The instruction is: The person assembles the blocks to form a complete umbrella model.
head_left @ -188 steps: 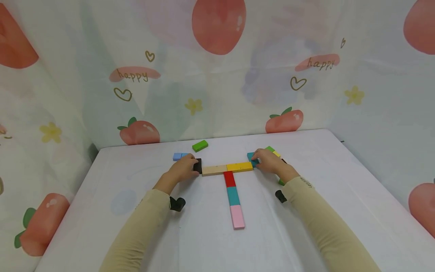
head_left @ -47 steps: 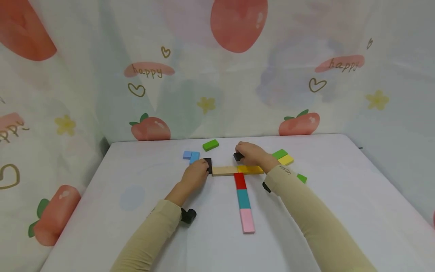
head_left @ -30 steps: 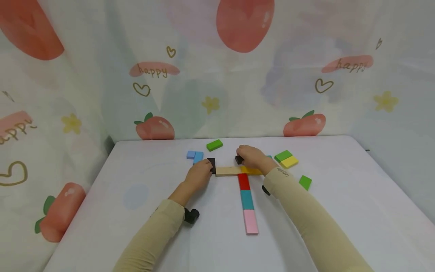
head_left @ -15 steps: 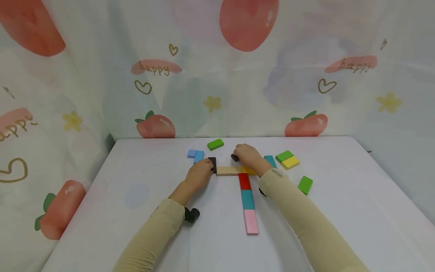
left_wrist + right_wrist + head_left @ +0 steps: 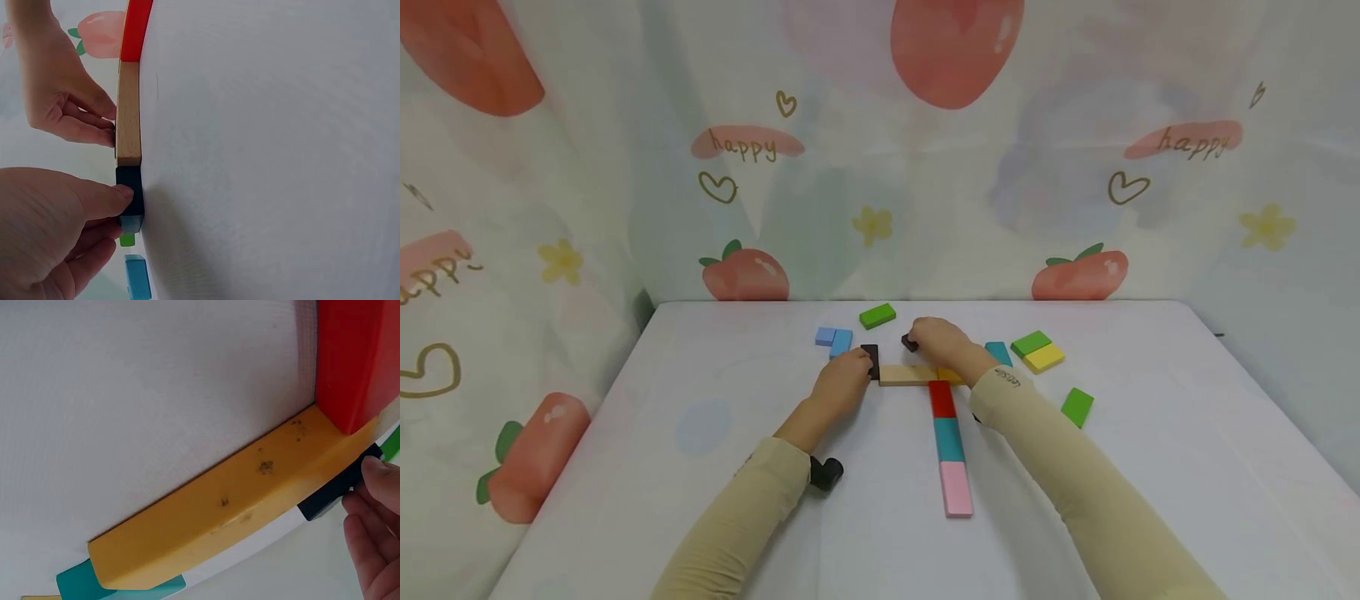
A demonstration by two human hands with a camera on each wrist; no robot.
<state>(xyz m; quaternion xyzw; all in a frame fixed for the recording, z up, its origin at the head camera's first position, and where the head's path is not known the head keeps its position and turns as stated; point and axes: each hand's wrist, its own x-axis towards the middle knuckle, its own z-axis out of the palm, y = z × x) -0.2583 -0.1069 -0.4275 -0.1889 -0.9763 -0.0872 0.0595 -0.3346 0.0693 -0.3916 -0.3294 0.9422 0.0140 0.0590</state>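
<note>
My left hand [image 5: 842,385] pinches a black block [image 5: 872,360] at the left end of a row; its thumb lies on the block's top in the left wrist view. A plain wooden block [image 5: 904,376] adjoins it, then a yellow block [image 5: 237,494], partly hidden by my right arm in the head view. Behind this row my right hand [image 5: 942,342] holds a second black block [image 5: 337,484] between thumb and fingers. From the row, a red block [image 5: 942,399], a teal block [image 5: 950,440] and a pink block [image 5: 957,489] run toward me in a line.
Two blue blocks [image 5: 841,342] and a green block [image 5: 877,316] lie behind my left hand. Right of the row are another teal block [image 5: 999,353], a green block [image 5: 1031,343] touching a yellow one [image 5: 1044,358], and a green block [image 5: 1077,407]. A printed curtain hangs behind the table.
Earlier my right hand was at the teal block by the row's right end; now it holds a black block and has drifted left behind the row. The left hand stays on its black block.
</note>
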